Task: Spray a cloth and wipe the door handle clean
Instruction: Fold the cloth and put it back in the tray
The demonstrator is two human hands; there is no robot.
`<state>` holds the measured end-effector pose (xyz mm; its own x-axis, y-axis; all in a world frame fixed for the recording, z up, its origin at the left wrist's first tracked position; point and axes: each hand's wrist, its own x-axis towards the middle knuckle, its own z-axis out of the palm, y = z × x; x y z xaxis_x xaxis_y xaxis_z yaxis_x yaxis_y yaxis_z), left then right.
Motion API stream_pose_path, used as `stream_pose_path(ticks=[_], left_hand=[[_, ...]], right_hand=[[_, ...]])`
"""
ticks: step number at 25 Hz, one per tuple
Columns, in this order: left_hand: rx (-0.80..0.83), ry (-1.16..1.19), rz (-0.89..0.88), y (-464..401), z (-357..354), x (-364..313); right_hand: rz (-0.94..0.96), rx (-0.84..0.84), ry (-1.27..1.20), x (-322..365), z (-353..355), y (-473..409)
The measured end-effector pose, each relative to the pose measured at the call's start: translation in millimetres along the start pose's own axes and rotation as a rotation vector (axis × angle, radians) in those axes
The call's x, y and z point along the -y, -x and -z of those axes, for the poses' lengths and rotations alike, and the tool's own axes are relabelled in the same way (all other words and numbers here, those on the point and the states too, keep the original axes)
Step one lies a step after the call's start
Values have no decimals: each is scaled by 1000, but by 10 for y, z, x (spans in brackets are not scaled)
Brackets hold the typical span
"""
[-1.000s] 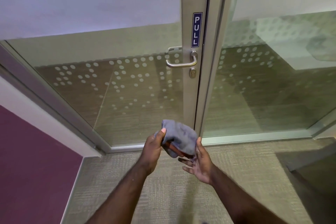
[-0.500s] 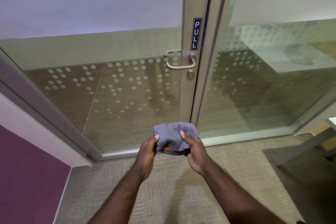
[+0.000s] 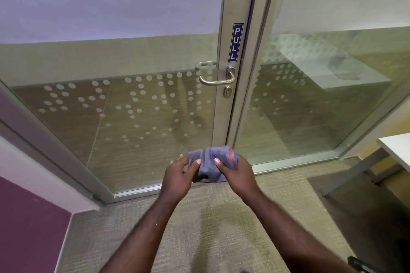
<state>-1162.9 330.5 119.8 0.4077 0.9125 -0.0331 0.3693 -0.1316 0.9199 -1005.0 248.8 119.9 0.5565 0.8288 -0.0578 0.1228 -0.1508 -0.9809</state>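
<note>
A bunched grey-blue cloth with an orange patch is held between both hands in the middle of the view, low in front of the door. My left hand pinches its left side with thumb and fingers. My right hand wraps around its right side. The silver lever door handle sits on the metal door stile well above the cloth, with a keyhole cylinder just beneath it. No spray bottle is visible.
A blue PULL sign is on the stile above the handle. Frosted, dotted glass panels flank the door frame. A purple wall is at the left, a white table corner at the right, carpet underfoot.
My right hand has closed around the cloth's right side, turning an orange patch upward. Both hands keep bunching the cloth, and the view has shifted slightly leftward.
</note>
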Motion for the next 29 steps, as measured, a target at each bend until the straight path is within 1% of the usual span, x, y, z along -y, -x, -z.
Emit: stream_pose_path(ticks=[2,5,6,8,9,10,12,14,18,21,25,29], left_hand=[[-28,-144,-109,-54,-30,-94],[-88,-232,-199,-131,-154,-384],[-116,-254,-276,-150,-209,-508],[-152,-288,-497,-216,-365,-757],[-146,-299,-579,-264,-454,-870],[-127,-311,-626,-317,-560,-972],[-95,-327,-675,-409,-827,-1153],[-72,-325,-712,-479,-1149,-1336],[-7,-335,-816,-610,-1950,-1766],[16,-330,-907,-683,-2567,-2092],[44,-239,-1018,-688,-3395,-2540],[120,-145,-1102,-675,-4037,-2926]], right_hand=[[203,-88,237,149,81,57],[321,-112,507,300,345,51],[389,-119,616,346,471,32],[524,-165,834,444,777,-21],[561,-194,925,484,936,-63],[571,-225,982,514,1099,-103],[538,-282,1009,524,1425,-175],[513,-325,983,494,1753,-222],[480,-415,925,383,2536,-303],[456,-471,943,346,3178,-339],[391,-568,988,341,3990,-344],[329,-657,990,342,4578,-341]])
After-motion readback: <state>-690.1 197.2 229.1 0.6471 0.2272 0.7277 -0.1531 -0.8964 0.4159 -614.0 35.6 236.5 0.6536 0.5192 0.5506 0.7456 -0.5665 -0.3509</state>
